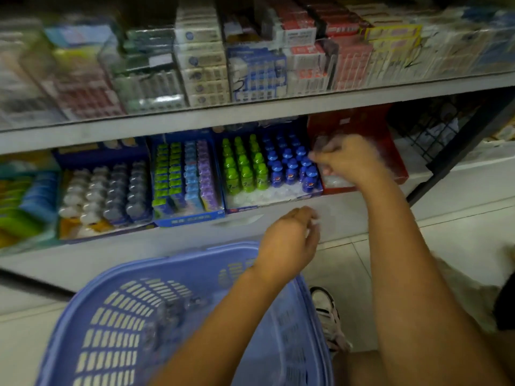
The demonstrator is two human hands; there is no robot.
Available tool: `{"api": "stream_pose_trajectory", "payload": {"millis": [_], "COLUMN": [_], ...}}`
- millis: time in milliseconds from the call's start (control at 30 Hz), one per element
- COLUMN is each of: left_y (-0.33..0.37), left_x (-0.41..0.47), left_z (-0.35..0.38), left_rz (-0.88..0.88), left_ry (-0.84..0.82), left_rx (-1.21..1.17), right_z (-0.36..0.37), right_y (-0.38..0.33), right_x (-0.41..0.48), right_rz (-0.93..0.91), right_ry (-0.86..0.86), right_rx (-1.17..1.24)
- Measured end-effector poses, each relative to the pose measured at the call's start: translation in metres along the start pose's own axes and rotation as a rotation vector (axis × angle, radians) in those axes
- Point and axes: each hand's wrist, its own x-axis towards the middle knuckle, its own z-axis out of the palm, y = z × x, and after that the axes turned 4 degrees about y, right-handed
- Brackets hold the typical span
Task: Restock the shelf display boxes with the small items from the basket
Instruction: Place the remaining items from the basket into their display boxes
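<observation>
Loosely curled, the left hand (288, 240) hovers mid-frame over the far rim of the basket (92, 285); blur hides whether it holds anything. The lilac basket fills 7 o'clock of the view, with a few small dark items (172, 316) smeared on its floor. A shoe (330, 319) stands on the tiles just beside the basket, at 5 o'clock.

At 12 o'clock from the left hand, a blue box (250, 208) sits on the lower shelf (195, 240), holding green bottles (245, 174) and, at their 3 o'clock, blue bottles (289, 168) in upright rows. Its front row is bare.

At 1 o'clock from the left hand, the right hand (348, 160) is curled tight over the red box (390, 151), which touches the blue box's right wall. Its fingertips seem to pinch a pale clear item (313, 156) just above the nearest blue bottles.

At 9 o'clock of the blue box stand a box of green, blue and purple packs (189, 218) and another of white and grey bottles (106, 190).

Farther up, at 12 o'clock, the upper shelf (250, 110) carries stacked cartons (203, 65).
</observation>
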Motion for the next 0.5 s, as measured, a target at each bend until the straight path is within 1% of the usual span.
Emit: {"api": "stream_pose_trajectory", "payload": {"millis": [33,100,167,200,267,333,367,433,500], "left_y": [-0.013,-0.048,-0.090,-0.112,-0.154,-0.191,-0.206,-0.227,-0.237], "left_x": [-0.019,-0.057,-0.093,-0.111,-0.145,-0.177,-0.191,-0.214,-0.229], "left_z": [-0.009,-0.024,-0.034,-0.038,-0.044,-0.048,-0.046,-0.040,-0.034], "left_rz": [-0.059,-0.233,-0.438,-0.544,-0.758,-0.944,-1.007,-1.055,-1.043], "left_ry": [0.022,0.017,0.017,0.016,-0.006,-0.012,-0.037,-0.125,-0.160], "left_rx": [-0.021,0.033,0.110,0.137,0.170,0.200,0.227,0.260,0.285], "right_z": [0.012,0.048,0.100,0.129,0.189,0.243,0.264,0.296,0.322], "right_y": [-0.011,-0.023,-0.022,-0.016,0.002,0.024,0.035,0.052,0.067], "right_x": [-0.023,-0.067,-0.104,-0.119,-0.143,-0.162,-0.170,-0.184,-0.193], "right_rz": [-0.006,-0.022,0.005,0.035,0.072,0.019,-0.016,-0.079,-0.169], "right_ry": [-0.158,-0.463,-0.708,-0.791,-0.855,-0.819,-0.788,-0.745,-0.744], "right_rx": [0.037,0.075,0.065,0.035,-0.087,-0.241,-0.293,-0.335,-0.394]}}
